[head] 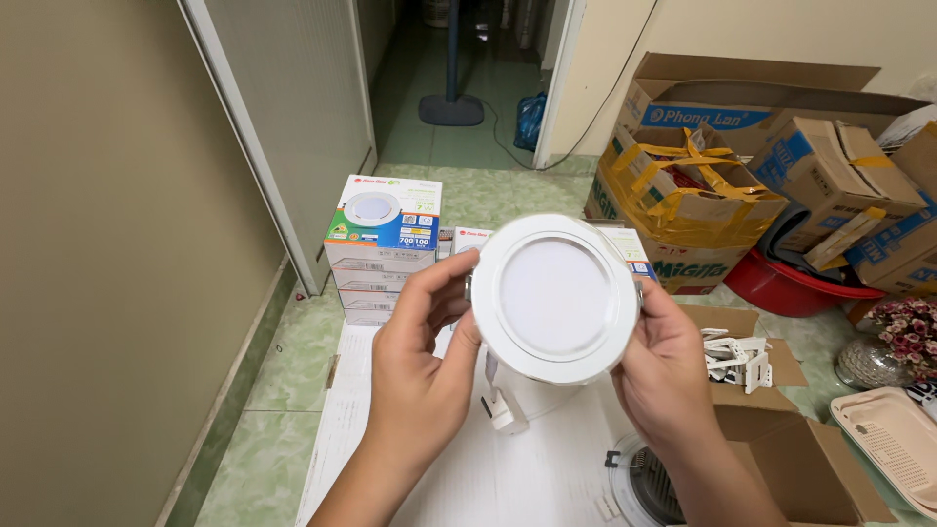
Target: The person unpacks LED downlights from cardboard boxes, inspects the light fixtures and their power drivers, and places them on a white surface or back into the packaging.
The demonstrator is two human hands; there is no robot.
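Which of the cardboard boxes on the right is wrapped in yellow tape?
The front box, nearest the downlight held by both hands. Yellow tape crosses its top; the boxes behind it have almost none.

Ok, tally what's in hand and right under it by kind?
Round white lights: 2, one held in both hands, one lying on the floor
White plug connector: 1
Stacked light boxes: 4
Total: 7

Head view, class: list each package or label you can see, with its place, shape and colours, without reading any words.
Stack of white, blue and green lamp boxes: floor, behind left hand.
Brown cardboard cartons with yellow tape: right, against wall.
Open brown cardboard box of white clips: floor, lower right.
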